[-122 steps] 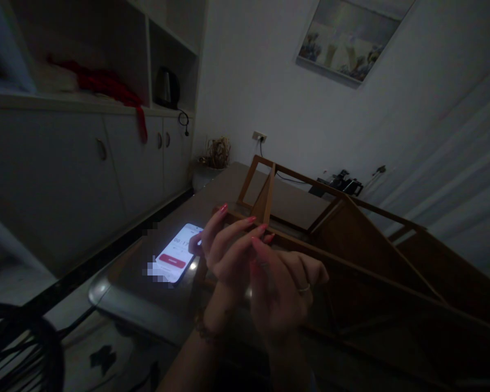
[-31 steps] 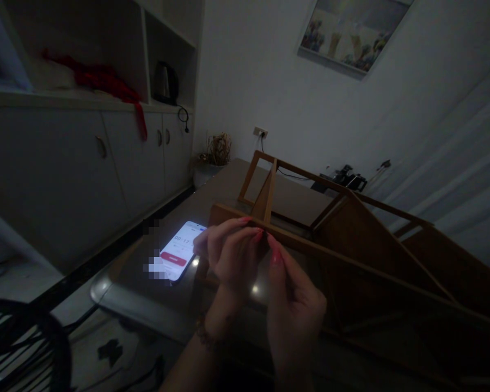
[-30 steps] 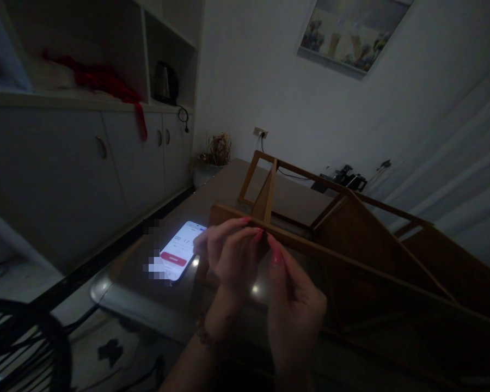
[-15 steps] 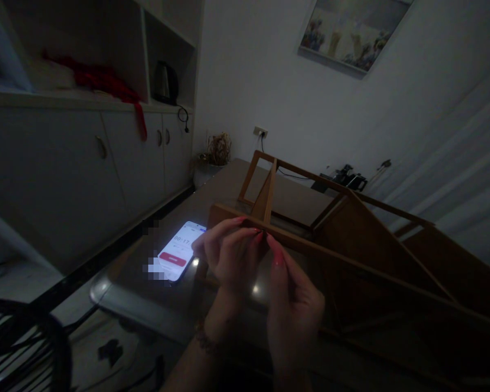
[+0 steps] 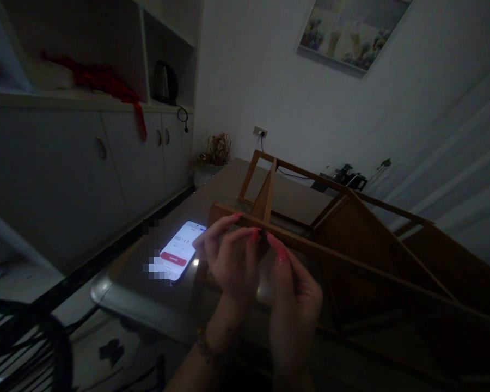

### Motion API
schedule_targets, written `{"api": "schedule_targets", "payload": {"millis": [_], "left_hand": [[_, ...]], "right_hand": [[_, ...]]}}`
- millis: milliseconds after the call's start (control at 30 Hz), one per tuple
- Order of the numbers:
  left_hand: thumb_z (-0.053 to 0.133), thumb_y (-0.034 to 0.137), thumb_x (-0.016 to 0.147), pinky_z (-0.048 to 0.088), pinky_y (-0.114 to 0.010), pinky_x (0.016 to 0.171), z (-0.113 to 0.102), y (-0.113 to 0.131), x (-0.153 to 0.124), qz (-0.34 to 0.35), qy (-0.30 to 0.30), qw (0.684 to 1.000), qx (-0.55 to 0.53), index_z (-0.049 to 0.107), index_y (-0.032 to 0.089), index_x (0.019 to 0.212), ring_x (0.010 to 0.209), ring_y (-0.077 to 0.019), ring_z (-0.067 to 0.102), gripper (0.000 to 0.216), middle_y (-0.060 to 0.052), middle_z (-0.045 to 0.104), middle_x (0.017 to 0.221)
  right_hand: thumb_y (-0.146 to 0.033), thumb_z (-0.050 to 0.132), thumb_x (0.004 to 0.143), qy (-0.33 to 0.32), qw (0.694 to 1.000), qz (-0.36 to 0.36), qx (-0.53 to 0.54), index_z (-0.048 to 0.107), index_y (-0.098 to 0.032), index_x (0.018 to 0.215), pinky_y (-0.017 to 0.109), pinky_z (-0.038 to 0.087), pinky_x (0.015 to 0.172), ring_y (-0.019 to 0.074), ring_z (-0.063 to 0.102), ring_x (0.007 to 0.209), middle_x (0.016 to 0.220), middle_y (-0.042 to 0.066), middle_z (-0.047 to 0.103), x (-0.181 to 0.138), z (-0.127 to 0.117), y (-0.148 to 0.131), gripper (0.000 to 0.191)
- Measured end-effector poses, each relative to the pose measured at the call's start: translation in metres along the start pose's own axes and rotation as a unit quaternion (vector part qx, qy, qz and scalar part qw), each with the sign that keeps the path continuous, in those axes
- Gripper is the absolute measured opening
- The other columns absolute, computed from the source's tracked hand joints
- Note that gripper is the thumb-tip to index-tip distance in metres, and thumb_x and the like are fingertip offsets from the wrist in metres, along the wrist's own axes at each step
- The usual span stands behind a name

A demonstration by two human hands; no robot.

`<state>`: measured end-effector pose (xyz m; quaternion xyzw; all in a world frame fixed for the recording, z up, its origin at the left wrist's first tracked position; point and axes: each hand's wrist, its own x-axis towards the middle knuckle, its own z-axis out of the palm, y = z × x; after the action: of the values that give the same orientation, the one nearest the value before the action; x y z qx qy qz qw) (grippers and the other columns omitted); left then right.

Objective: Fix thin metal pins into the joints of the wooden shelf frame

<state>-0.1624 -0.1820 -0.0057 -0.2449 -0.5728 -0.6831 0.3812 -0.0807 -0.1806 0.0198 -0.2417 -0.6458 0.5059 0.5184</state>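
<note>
A brown wooden shelf frame (image 5: 343,258) lies on its side across the table. At its near upright, my left hand (image 5: 232,256) pinches with thumb and forefinger around a tiny dark piece (image 5: 262,233) too small to name. My right hand (image 5: 296,294) is closed close beside it, its fingertips at the same dark piece against the wood. Whether the piece is fixed to the frame, I cannot tell. A lit phone (image 5: 182,251) showing a timer lies flat to the left of my left hand.
The table (image 5: 147,305) has a rounded near corner. Left stand white cabinets (image 5: 134,147) with a kettle (image 5: 165,83) and red cloth (image 5: 102,76) on the shelf. A black fan-like round grille (image 5: 24,343) is at lower left. Dark equipment (image 5: 347,177) sits behind the frame.
My hands have shifted slightly, and the dark piece between the fingertips shows a little more. The frame and phone stay in place.
</note>
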Motion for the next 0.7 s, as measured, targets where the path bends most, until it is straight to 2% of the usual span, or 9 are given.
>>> {"api": "schedule_targets", "payload": {"millis": [133,267,367,567,633,700], "left_hand": [[0.066,0.021,0.09,0.04,-0.036,0.089,0.001,-0.002,0.001,0.009,0.001,1.0,-0.003,0.067,0.024,0.089,0.103,-0.0203,0.053,0.003,-0.003,0.066,0.108],[0.07,0.024,0.087,0.041,-0.036,0.088,0.001,-0.008,0.003,0.055,-0.002,0.998,0.007,0.065,0.025,0.092,0.101,-0.0205,0.053,0.008,-0.003,0.066,0.106],[0.075,0.027,0.084,0.043,-0.035,0.084,0.001,-0.012,0.003,0.075,0.008,0.997,0.0,0.064,0.025,0.092,0.097,-0.0201,0.054,0.015,-0.003,0.065,0.102],[0.074,0.032,0.086,0.042,-0.036,0.081,0.005,-0.015,0.004,0.112,0.037,0.993,0.016,0.063,0.028,0.089,0.089,-0.0198,0.057,0.012,-0.001,0.068,0.095],[0.074,0.031,0.086,0.041,-0.036,0.081,0.006,-0.015,0.005,0.126,0.045,0.991,0.015,0.064,0.029,0.088,0.086,-0.0192,0.058,0.01,0.0,0.07,0.095],[0.075,0.029,0.086,0.04,-0.036,0.081,0.006,-0.014,0.006,0.126,0.042,0.991,0.012,0.066,0.029,0.086,0.085,-0.0192,0.057,0.008,0.0,0.071,0.094]], "right_hand": [[-0.04,0.062,0.094,0.0,1.0,-0.004,-0.008,0.078,-0.03,0.107,0.029,0.063,0.082,0.0191,0.075,0.099,0.109,0.002,0.078,0.0,0.0,0.001,0.022],[-0.041,0.06,0.095,0.007,1.0,-0.017,-0.024,0.078,-0.029,0.105,0.03,0.063,0.08,0.0193,0.076,0.095,0.105,0.003,0.079,0.001,0.0,0.001,0.024],[-0.041,0.06,0.095,0.005,0.999,-0.021,-0.036,0.078,-0.028,0.105,0.031,0.063,0.081,0.0203,0.075,0.096,0.106,0.004,0.079,0.001,0.0,0.001,0.025],[-0.042,0.057,0.096,0.024,0.997,-0.052,-0.058,0.076,-0.025,0.104,0.03,0.06,0.078,0.0195,0.074,0.095,0.103,0.004,0.078,0.003,-0.002,0.002,0.027],[-0.041,0.055,0.097,0.041,0.994,-0.072,-0.065,0.073,-0.025,0.105,0.027,0.058,0.073,0.0165,0.072,0.088,0.104,0.004,0.076,0.002,-0.002,0.002,0.025],[-0.038,0.055,0.098,0.056,0.992,-0.095,-0.055,0.067,-0.027,0.113,0.022,0.053,0.062,0.011,0.066,0.071,0.095,0.001,0.073,0.0,-0.002,0.002,0.022]]}}
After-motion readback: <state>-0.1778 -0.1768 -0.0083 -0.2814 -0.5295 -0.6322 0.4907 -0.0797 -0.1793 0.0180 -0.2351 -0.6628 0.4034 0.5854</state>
